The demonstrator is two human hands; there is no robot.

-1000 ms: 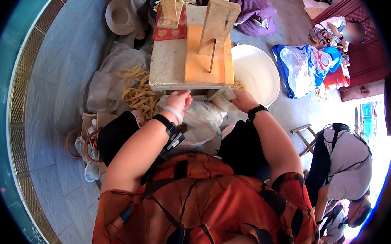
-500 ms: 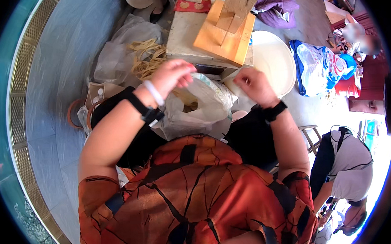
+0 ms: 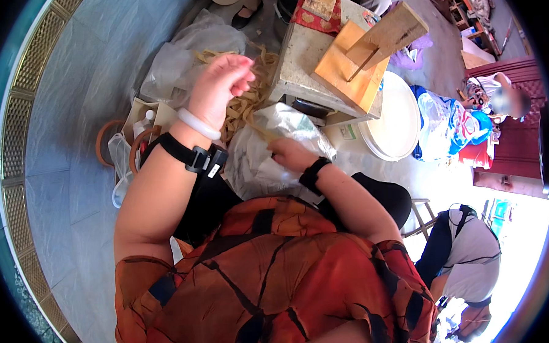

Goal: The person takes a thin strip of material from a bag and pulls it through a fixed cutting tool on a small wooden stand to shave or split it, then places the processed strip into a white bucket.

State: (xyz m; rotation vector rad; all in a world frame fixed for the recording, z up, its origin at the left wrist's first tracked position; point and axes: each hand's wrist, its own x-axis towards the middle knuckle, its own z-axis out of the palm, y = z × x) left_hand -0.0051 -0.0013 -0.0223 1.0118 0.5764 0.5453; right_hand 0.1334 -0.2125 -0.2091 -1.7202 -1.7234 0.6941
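Observation:
My right hand (image 3: 291, 153) is over a white plastic bag (image 3: 256, 163) in front of my lap, its fingers closed on what looks like a flat tan strip (image 3: 263, 133). Farther left, my left hand (image 3: 220, 88) is raised with its fingers curled together; whatever it may hold is hidden. Beneath and beside it lies a tangle of similar tan strips (image 3: 242, 111), partly covered by my left hand and wrist. The bag's folds conceal most of what it contains.
Ahead stands a low worn table (image 3: 294, 63) bearing a wooden board with a slanted plank (image 3: 388, 36). A white lidded bucket (image 3: 395, 120) is right of it. At left sits a handled box (image 3: 140, 119). Someone in a pale shirt (image 3: 477, 248) bends at the right.
My right hand has moved left and down over the bag, and my left hand has shifted left and up over the strips. The view has turned, so the table appears farther right.

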